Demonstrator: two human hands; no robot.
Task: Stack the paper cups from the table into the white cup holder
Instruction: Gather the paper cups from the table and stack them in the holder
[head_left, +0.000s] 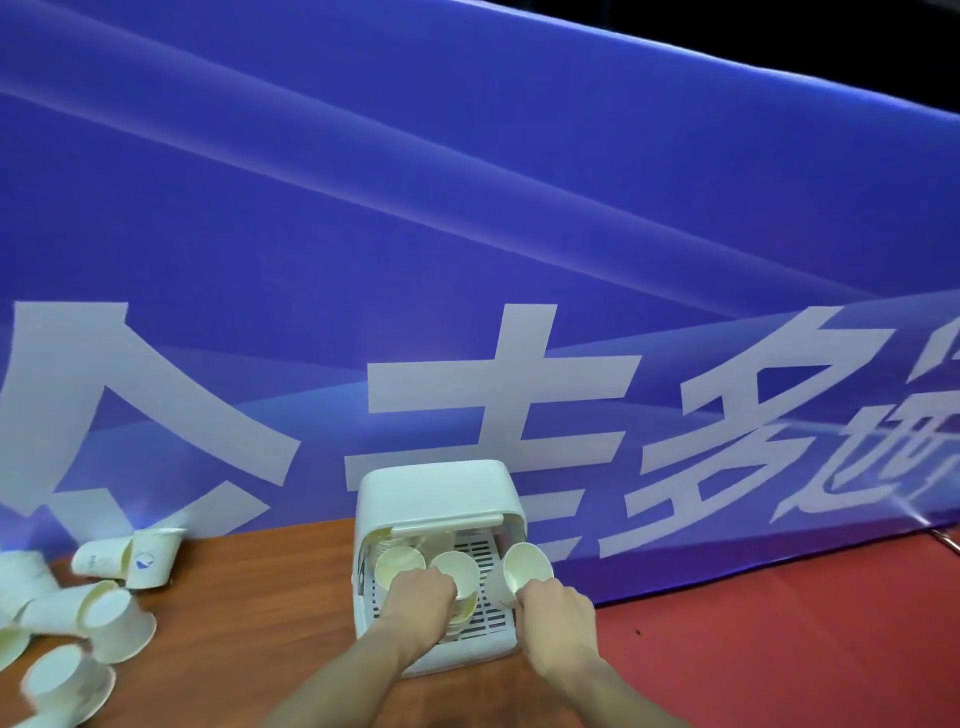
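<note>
The white cup holder (436, 561) sits on the tabletop (260, 597) at 6 o'clock. The left hand (418, 597) reaches inside it and grips a paper cup (457, 571). The right hand (558, 610) holds another cup (522, 571) at the holder's right edge. More loose cups (104, 597) lie tipped at 8 o'clock

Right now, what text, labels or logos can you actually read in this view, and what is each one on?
Blue banner, large white characters cut off by the frame: "全" at left, "多" at right.
Character between them: lower part hidden by the white cup holder, not readable.
Far-right characters: cropped, not readable.
Paper cup: round blue logo, small print too blurred to read.
</note>
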